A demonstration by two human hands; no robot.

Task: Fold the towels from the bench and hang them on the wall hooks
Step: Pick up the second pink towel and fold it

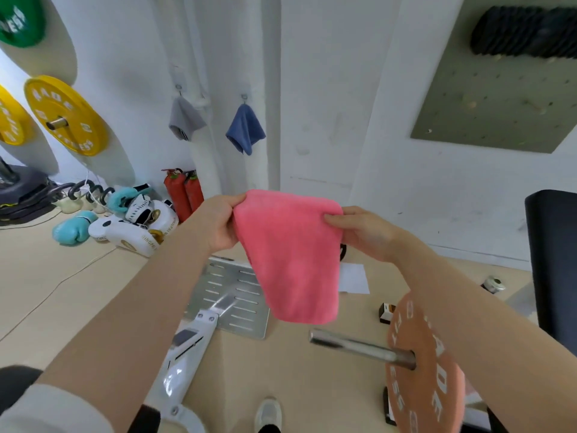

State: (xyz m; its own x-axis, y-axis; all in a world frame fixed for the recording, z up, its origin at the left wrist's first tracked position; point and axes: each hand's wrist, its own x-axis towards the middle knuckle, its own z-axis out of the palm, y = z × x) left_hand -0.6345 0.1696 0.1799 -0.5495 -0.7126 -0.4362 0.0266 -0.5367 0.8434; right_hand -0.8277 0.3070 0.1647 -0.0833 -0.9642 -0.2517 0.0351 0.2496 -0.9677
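We've got the pink towel pinched at its top corners, left hand and right hand. It hangs straight down from both grips. The wall hooks sit above it and left, so our left hand is nearer.

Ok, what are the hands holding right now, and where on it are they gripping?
Both hold the pink towel in the air: the left hand pinches its upper left corner, the right hand pinches its upper right corner, and the rest hangs down between them.
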